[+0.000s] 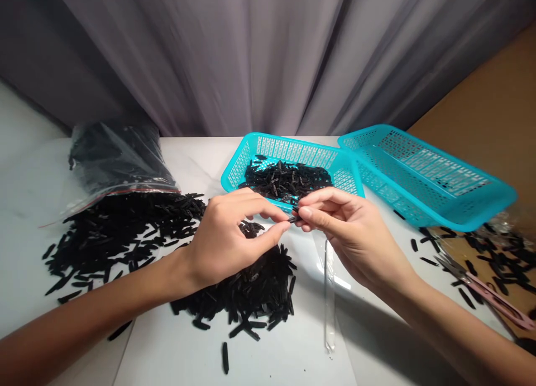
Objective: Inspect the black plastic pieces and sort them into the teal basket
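Observation:
My left hand (230, 235) and my right hand (347, 229) meet in the middle of the picture, their fingertips pinching a small black plastic piece (294, 219) from either side. Most of that piece is hidden by my fingers. Just beyond my fingertips, a teal plastic mesh basket (288, 154) holds a heap of similar black pieces (285, 179). Below my left wrist lies a loose pile of black pieces (243, 296), and a wider spread (125, 235) lies further left.
A clear zip bag of black pieces (117, 157) lies at the far left. A second teal basket (422, 174) sits to the right. A narrow clear plastic sleeve (330, 296) lies on the white table (251, 352). Pink-handled snips (489, 285) rest by scattered pieces on cardboard at right.

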Demonstrator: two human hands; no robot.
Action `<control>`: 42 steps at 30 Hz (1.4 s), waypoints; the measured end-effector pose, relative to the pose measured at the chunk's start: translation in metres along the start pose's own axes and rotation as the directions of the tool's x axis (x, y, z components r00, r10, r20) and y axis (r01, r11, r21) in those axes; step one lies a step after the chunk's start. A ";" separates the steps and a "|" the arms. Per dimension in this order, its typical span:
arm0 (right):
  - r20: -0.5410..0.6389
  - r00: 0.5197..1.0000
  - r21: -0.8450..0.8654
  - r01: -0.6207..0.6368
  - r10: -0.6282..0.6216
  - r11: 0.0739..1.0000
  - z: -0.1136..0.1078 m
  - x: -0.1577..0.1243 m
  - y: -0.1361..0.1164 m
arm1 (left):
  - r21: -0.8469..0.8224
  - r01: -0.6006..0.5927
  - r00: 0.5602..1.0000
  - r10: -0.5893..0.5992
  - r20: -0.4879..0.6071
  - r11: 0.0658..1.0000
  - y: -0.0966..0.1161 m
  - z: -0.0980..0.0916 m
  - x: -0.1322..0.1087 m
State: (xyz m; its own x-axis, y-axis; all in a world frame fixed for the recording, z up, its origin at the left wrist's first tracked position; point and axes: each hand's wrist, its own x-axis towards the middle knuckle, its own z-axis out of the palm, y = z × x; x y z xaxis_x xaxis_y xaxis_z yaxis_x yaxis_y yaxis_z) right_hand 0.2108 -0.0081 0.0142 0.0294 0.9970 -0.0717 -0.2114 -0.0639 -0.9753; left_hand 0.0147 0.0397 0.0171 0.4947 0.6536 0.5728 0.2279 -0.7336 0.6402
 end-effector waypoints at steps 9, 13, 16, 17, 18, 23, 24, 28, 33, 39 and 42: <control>0.006 0.998 0.020 -0.055 0.055 0.998 0.004 -0.002 -0.007 | -0.008 0.101 0.995 -0.101 -0.002 0.995 0.006 -0.005 0.004; 0.022 0.997 0.040 -0.068 0.067 0.997 0.003 -0.003 -0.008 | -0.045 0.181 0.983 -0.180 0.020 0.982 0.006 -0.005 0.005; 0.013 0.997 0.027 -0.077 0.077 0.997 0.003 -0.002 -0.008 | -0.069 0.215 0.977 -0.214 0.026 0.974 0.006 -0.005 0.005; 0.012 0.997 0.030 -0.080 0.080 0.996 0.003 -0.002 -0.008 | -0.076 0.223 0.975 -0.222 0.029 0.972 0.005 -0.006 0.005; 0.014 0.996 0.038 -0.083 0.083 0.996 0.003 -0.002 -0.007 | -0.083 0.230 0.973 -0.228 0.030 0.970 0.005 -0.006 0.005; 0.027 0.996 0.079 -0.092 0.090 0.993 0.003 -0.002 -0.007 | -0.100 0.242 0.970 -0.239 0.041 0.965 0.005 -0.006 0.005; 0.025 0.995 0.080 -0.095 0.093 0.992 0.003 -0.002 -0.008 | -0.101 0.239 0.971 -0.236 0.040 0.966 0.005 -0.005 0.005; 0.013 0.995 0.064 -0.101 0.100 0.993 0.003 -0.002 -0.008 | -0.100 0.215 0.977 -0.215 0.016 0.971 0.005 -0.005 0.005; -0.007 0.997 0.017 -0.080 0.080 0.997 0.004 -0.003 -0.009 | -0.087 0.157 0.987 -0.159 -0.010 0.984 0.006 -0.005 0.004; -0.015 0.997 0.007 -0.075 0.075 0.997 0.005 -0.003 -0.009 | -0.099 0.145 0.989 -0.146 0.000 0.984 0.005 -0.005 0.004; 0.001 0.998 0.023 -0.066 0.066 0.998 0.005 -0.003 -0.007 | -0.103 0.147 0.989 -0.148 -0.001 0.984 0.005 -0.005 0.004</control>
State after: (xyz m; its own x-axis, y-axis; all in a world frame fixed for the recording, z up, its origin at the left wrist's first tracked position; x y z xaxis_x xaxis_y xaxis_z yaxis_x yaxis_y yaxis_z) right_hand 0.2076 -0.0105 0.0220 0.0140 0.9906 -0.1357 -0.2352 -0.1287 -0.9634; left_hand 0.0137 0.0394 0.0248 0.4545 0.7550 0.4726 0.2101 -0.6065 0.7668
